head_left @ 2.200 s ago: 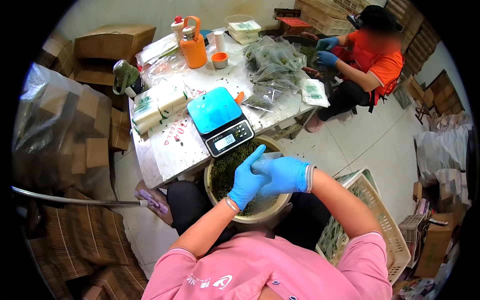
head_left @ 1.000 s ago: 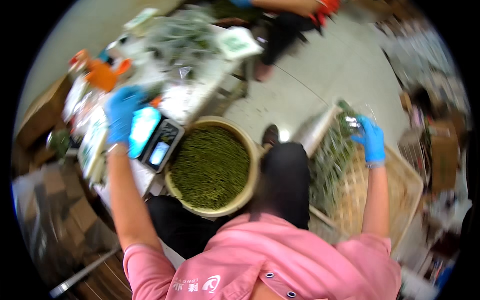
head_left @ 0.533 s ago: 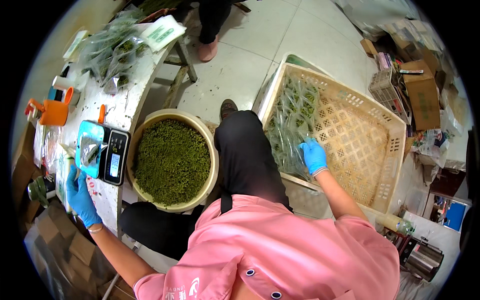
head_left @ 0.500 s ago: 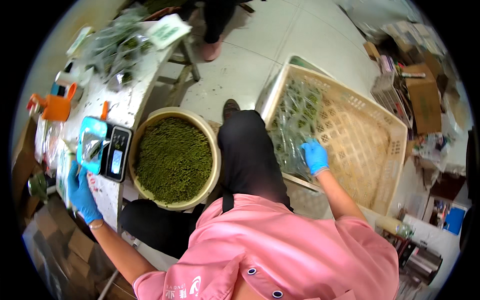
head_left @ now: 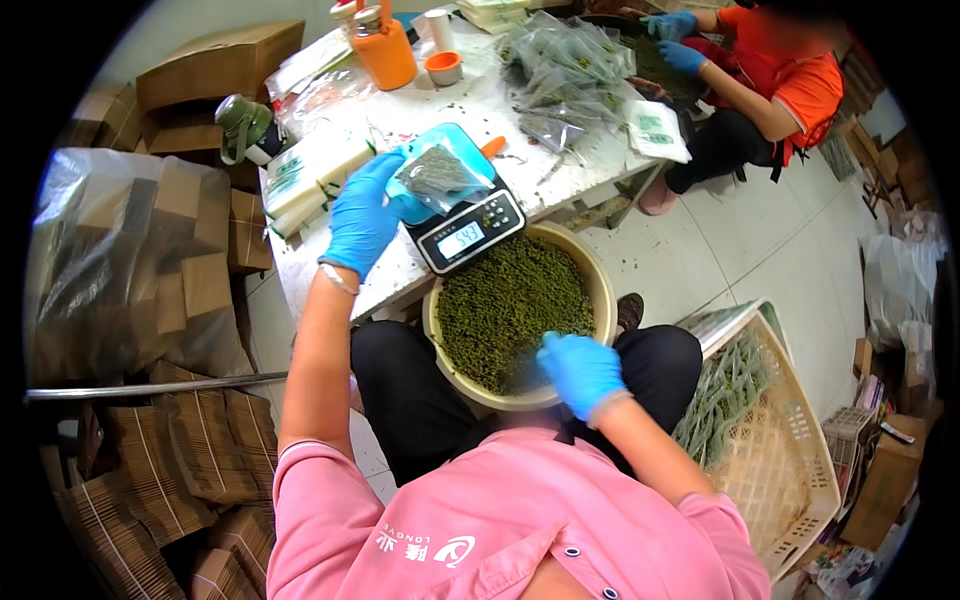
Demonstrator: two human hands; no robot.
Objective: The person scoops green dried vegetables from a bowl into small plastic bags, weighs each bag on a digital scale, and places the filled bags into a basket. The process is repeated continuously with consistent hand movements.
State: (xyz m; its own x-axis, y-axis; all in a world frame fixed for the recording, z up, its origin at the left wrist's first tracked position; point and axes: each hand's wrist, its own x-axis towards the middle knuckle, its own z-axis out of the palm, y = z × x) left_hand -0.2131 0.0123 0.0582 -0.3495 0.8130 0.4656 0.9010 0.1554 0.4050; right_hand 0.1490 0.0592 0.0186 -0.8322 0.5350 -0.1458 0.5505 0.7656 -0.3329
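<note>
My left hand (head_left: 362, 222), gloved in blue, reaches to the left edge of a black digital scale (head_left: 470, 240) with a blue pan (head_left: 455, 138). Its fingers are apart, beside a small clear bag of green bits (head_left: 435, 175) lying on the pan. My right hand (head_left: 582, 375) is at the near right of a cream tub (head_left: 432, 325) filled with small green bits (head_left: 500, 300); its fingertips are blurred, so what they hold, if anything, is unclear.
The table (head_left: 315, 290) bears white bag stacks (head_left: 305, 190), filled bags (head_left: 560, 80), orange flask (head_left: 390, 55) and cup (head_left: 443, 68). A co-worker (head_left: 770, 90) in orange sits at back right. A plastic crate (head_left: 810, 470) stands right; cardboard (head_left: 200, 450) and wrapped boxes (head_left: 125, 250) lie left.
The view has swung back toward the table. My right hand has left the crate and moved to the tub; my left hand has risen along the scale's side, beside the bag.
</note>
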